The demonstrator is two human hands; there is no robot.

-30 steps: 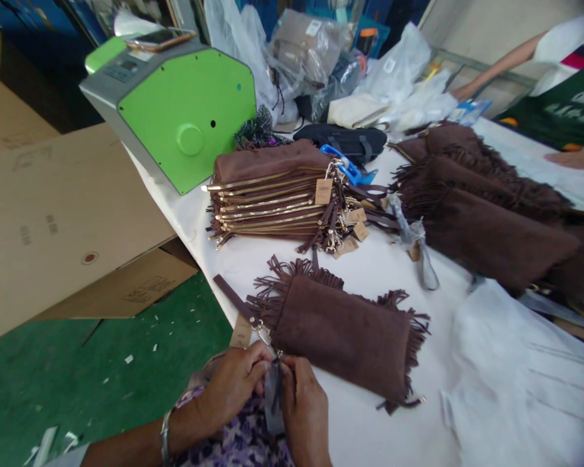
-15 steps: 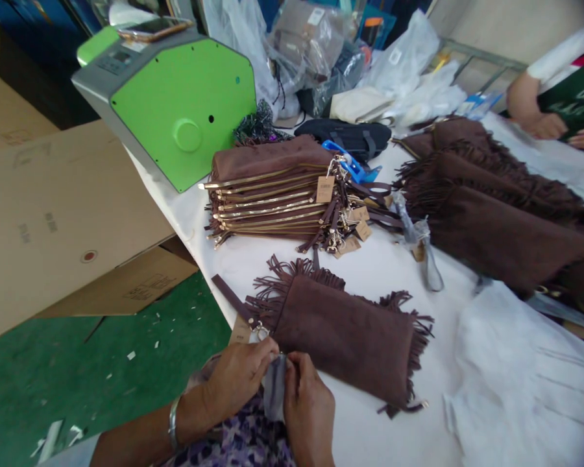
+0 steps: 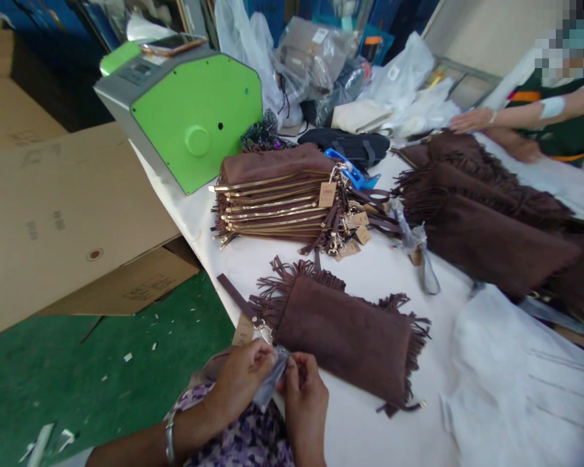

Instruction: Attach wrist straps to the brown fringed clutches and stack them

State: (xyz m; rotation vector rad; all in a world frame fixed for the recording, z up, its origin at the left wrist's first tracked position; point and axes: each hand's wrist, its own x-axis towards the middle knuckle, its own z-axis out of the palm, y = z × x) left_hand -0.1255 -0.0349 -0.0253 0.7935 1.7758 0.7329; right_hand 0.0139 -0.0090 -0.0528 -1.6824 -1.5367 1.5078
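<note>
A brown suede-like fringed pouch (image 3: 345, 331) lies flat on the table in front of me. At its near left corner are a dark wrist strap (image 3: 234, 294), a metal ring and clasp (image 3: 263, 331) and a cardboard tag (image 3: 242, 329). Just below the clasp, a small greyish clear plastic sleeve (image 3: 270, 383) is pinched between my two hands. My left hand (image 3: 238, 376) grips its upper left side, fingers closed. On the opposite edge, my right hand (image 3: 304, 395) has its thumb and fingertips pressed together. Whether the sleeve is around the clasp cannot be made out.
Behind the pouch rises a stack of brown zippered pouches (image 3: 272, 207) with tags. More fringed pouches (image 3: 506, 240) lie at right, near another person's arm (image 3: 511, 120). A green machine (image 3: 199, 123) stands back left, cardboard boxes (image 3: 78, 220) beside the table, white plastic (image 3: 511, 376) front right.
The plastic sleeve has gone from hanging upright to slanting down left, more crumpled between my fingers. At right, the other person's arm now reaches over the pouches. The view has shifted slightly.
</note>
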